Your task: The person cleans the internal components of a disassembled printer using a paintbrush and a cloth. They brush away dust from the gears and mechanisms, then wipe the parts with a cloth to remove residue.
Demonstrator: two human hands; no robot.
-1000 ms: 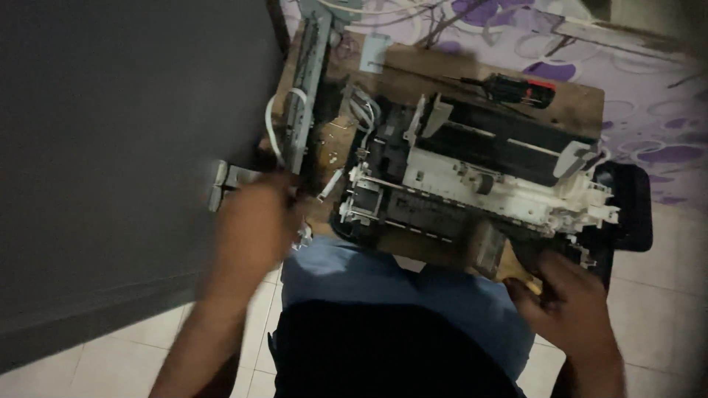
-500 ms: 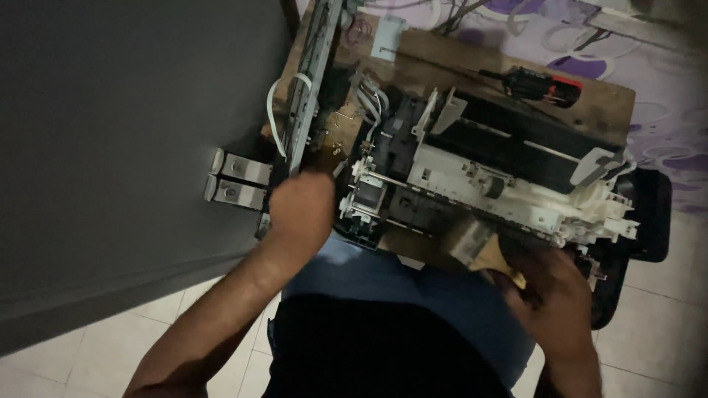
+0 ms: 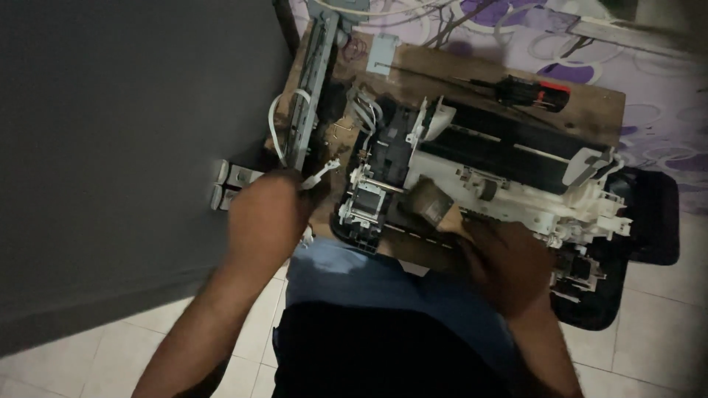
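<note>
A stripped printer (image 3: 516,173), white frame with black insides, lies on a wooden board (image 3: 590,110) across my lap. My left hand (image 3: 269,214) is curled at the near end of a long grey metal rail (image 3: 313,88) and a white flat cable (image 3: 279,129); its fingers are hidden under the back of the hand. My right hand (image 3: 509,262) grips the printer's near edge, fingertips next to a brownish block (image 3: 431,205). The picture is dim and the hands are blurred.
A screwdriver (image 3: 527,92) with a black and red handle lies at the board's far side. A dark grey wall or panel (image 3: 125,147) fills the left. Purple patterned cloth (image 3: 664,66) lies beyond, pale floor tiles (image 3: 649,332) below. A black printer shell (image 3: 649,214) sits at the right.
My left hand has shifted right, toward the rail's near end. My right hand has slid left along the printer's front edge, from its right corner to the middle.
</note>
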